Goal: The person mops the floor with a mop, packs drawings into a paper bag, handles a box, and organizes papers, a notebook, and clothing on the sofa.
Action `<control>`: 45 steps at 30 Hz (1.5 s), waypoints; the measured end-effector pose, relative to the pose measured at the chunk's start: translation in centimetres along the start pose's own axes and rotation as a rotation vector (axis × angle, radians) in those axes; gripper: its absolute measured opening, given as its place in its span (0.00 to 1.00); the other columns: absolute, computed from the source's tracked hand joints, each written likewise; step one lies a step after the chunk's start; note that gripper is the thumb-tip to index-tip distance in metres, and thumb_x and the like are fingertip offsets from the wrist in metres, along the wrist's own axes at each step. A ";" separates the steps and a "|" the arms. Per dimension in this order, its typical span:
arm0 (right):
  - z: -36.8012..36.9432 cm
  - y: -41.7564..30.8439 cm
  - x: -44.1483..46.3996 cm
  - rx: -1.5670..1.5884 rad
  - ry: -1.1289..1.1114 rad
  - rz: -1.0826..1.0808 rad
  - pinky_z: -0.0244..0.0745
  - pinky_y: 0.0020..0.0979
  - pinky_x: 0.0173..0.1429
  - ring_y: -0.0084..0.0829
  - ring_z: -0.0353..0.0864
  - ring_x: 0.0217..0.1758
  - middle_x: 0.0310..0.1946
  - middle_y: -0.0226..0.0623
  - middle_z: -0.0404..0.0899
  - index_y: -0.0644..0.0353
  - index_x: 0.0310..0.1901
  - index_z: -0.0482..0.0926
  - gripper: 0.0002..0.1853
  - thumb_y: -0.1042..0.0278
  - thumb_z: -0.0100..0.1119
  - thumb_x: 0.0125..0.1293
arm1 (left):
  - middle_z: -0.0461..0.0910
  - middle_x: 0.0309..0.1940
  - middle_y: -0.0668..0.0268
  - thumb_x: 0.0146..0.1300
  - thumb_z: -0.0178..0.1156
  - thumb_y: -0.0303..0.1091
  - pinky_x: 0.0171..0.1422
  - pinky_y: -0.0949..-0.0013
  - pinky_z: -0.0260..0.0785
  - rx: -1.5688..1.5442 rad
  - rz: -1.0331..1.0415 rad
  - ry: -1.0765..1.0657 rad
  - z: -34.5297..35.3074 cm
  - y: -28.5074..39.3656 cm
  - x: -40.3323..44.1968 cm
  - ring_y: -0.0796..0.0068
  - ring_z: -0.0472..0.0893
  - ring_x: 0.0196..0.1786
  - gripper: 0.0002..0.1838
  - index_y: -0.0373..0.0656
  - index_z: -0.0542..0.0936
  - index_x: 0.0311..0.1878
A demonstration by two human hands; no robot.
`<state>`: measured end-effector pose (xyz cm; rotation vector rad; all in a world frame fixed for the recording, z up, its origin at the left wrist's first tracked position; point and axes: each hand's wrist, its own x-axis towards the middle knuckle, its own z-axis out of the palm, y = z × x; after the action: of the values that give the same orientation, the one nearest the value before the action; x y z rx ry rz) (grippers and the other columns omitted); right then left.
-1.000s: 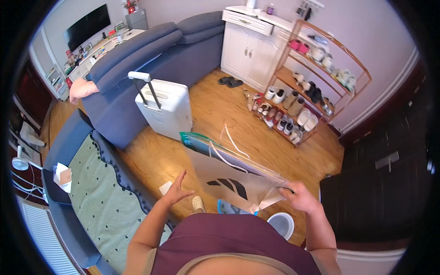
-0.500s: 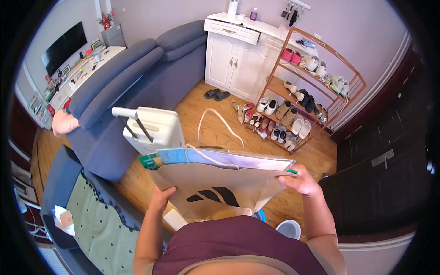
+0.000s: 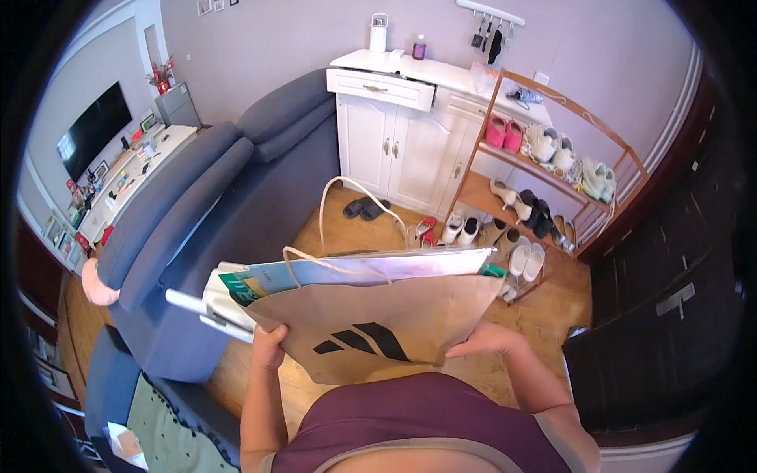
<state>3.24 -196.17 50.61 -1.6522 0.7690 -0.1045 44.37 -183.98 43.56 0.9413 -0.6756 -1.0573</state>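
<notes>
A brown paper bag (image 3: 441, 311) with a black three-bar logo is held up before my chest. Flat printed sheets or folders (image 3: 347, 268), bluish and green-edged, stick out of its top, and its rope handles (image 3: 322, 206) stand loose above. My left hand (image 3: 270, 347) grips the bag's left side, thumb in front and the other fingers mostly hidden. Lower on the right side, my right hand (image 3: 482, 340) holds the bag's edge, its thumb against the front and its remaining fingers out of sight behind.
Behind the bag stands a white suitcase (image 3: 225, 296) with its pull handle out. A grey sofa (image 3: 205, 213) lies left. Ahead are a white cabinet (image 3: 367, 138) with one drawer ajar, black slippers (image 3: 367, 208) and a loaded shoe rack (image 3: 473, 193). A dark door (image 3: 654, 339) is at right.
My right hand has moved from the bag's upper right corner down to its lower right side. The left hand keeps its hold. The view has shifted, and the bag covers more of the suitcase.
</notes>
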 end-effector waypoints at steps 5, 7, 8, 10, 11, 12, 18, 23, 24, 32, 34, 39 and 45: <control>-5.3 -2.1 6.6 0.061 0.141 0.291 0.77 0.28 0.44 0.26 0.80 0.41 0.47 0.39 0.77 0.66 0.61 0.66 0.32 0.56 0.65 0.61 | 0.79 0.48 0.65 0.55 0.67 0.37 0.57 0.68 0.68 0.049 0.016 0.125 0.9 -0.1 11.3 0.69 0.77 0.51 0.27 0.35 0.72 0.55; -7.2 -0.6 9.9 0.155 0.250 0.053 0.74 0.21 0.28 0.20 0.78 0.26 0.34 0.33 0.79 0.66 0.53 0.71 0.23 0.57 0.59 0.65 | 0.78 0.49 0.65 0.62 0.60 0.33 0.57 0.69 0.68 0.053 0.076 0.125 1.2 -0.5 14.8 0.72 0.76 0.53 0.21 0.36 0.72 0.56; -8.4 -0.5 11.3 0.155 0.261 0.050 0.74 0.21 0.28 0.20 0.78 0.26 0.34 0.33 0.79 0.66 0.53 0.71 0.23 0.57 0.59 0.65 | 0.77 0.50 0.64 0.64 0.58 0.33 0.57 0.68 0.68 0.073 0.099 0.224 1.3 -0.7 16.5 0.72 0.76 0.53 0.20 0.37 0.71 0.57; -11.1 -0.5 14.0 0.192 0.376 -0.020 0.73 0.22 0.23 0.23 0.78 0.22 0.28 0.36 0.79 0.67 0.47 0.72 0.17 0.60 0.57 0.67 | 0.76 0.52 0.64 0.68 0.54 0.34 0.57 0.66 0.68 0.085 0.065 0.344 0.5 -1.8 19.9 0.74 0.75 0.55 0.17 0.43 0.71 0.59; -12.7 -0.9 15.3 0.190 0.387 -0.022 0.73 0.22 0.23 0.23 0.78 0.22 0.28 0.36 0.79 0.67 0.47 0.72 0.17 0.60 0.57 0.67 | 0.78 0.49 0.66 0.68 0.54 0.36 0.54 0.67 0.68 0.084 0.017 0.384 0.0 -2.5 21.6 0.75 0.77 0.52 0.16 0.45 0.73 0.56; -14.4 -1.8 16.4 0.278 0.499 -0.074 0.72 0.23 0.20 0.25 0.78 0.20 0.27 0.38 0.79 0.68 0.45 0.73 0.16 0.62 0.56 0.67 | 0.79 0.47 0.68 0.68 0.54 0.36 0.52 0.68 0.68 0.052 -0.037 0.382 -1.1 -3.6 23.3 0.76 0.78 0.49 0.14 0.46 0.74 0.54; -25.9 -8.5 24.9 0.561 1.009 -0.386 0.69 0.25 0.16 0.31 0.77 0.16 0.29 0.45 0.79 0.73 0.46 0.71 0.14 0.69 0.54 0.68 | 0.81 0.33 0.68 0.66 0.56 0.34 0.34 0.75 0.70 0.009 -0.213 0.362 -2.1 -7.1 36.0 0.79 0.78 0.31 0.06 0.46 0.77 0.43; -37.7 -11.8 32.2 0.526 1.298 -0.576 0.70 0.25 0.15 0.34 0.78 0.17 0.32 0.44 0.78 0.70 0.51 0.67 0.16 0.69 0.53 0.67 | 0.81 0.33 0.68 0.66 0.56 0.33 0.36 0.76 0.68 0.184 -0.213 0.197 0.7 -6.0 44.3 0.80 0.77 0.34 0.08 0.43 0.78 0.45; -39.8 -12.7 33.7 0.502 1.373 -0.616 0.70 0.26 0.15 0.35 0.78 0.17 0.31 0.44 0.78 0.70 0.51 0.67 0.15 0.69 0.52 0.68 | 0.80 0.34 0.68 0.66 0.56 0.33 0.38 0.76 0.67 0.292 -0.206 0.151 0.9 -5.9 45.5 0.80 0.78 0.36 0.09 0.42 0.78 0.46; -58.3 -16.5 44.2 0.540 1.466 -0.664 0.74 0.28 0.17 0.36 0.80 0.19 0.33 0.47 0.78 0.70 0.54 0.65 0.17 0.69 0.51 0.68 | 0.81 0.35 0.67 0.65 0.56 0.33 0.39 0.76 0.68 0.336 -0.238 0.262 -0.1 -7.9 47.7 0.79 0.79 0.36 0.10 0.40 0.78 0.46; -64.1 -15.7 47.2 0.577 1.444 -0.644 0.75 0.28 0.17 0.37 0.80 0.19 0.34 0.47 0.78 0.68 0.56 0.63 0.19 0.69 0.52 0.67 | 0.81 0.34 0.67 0.65 0.56 0.33 0.38 0.77 0.68 0.273 -0.238 0.360 -0.9 -8.8 46.5 0.79 0.79 0.35 0.10 0.41 0.78 0.46; -73.7 -15.8 54.3 0.640 1.443 -0.632 0.77 0.32 0.21 0.40 0.80 0.20 0.33 0.50 0.77 0.70 0.53 0.66 0.16 0.70 0.49 0.67 | 0.78 0.28 0.68 0.65 0.57 0.32 0.28 0.80 0.64 0.082 -0.207 0.767 0.2 -10.7 43.8 0.83 0.74 0.26 0.07 0.41 0.77 0.43; -81.9 -7.5 61.4 -0.276 1.238 -0.349 0.76 0.41 0.55 0.46 0.75 0.53 0.52 0.50 0.74 0.70 0.57 0.69 0.24 0.63 0.55 0.64 | 0.78 0.29 0.69 0.65 0.57 0.37 0.32 0.77 0.67 0.195 -0.228 0.841 0.7 -18.2 40.0 0.80 0.75 0.28 0.10 0.39 0.78 0.42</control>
<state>15.17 -297.92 56.66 -1.8886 1.4180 -1.4150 50.64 -224.92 28.79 1.5242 0.0341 -0.6909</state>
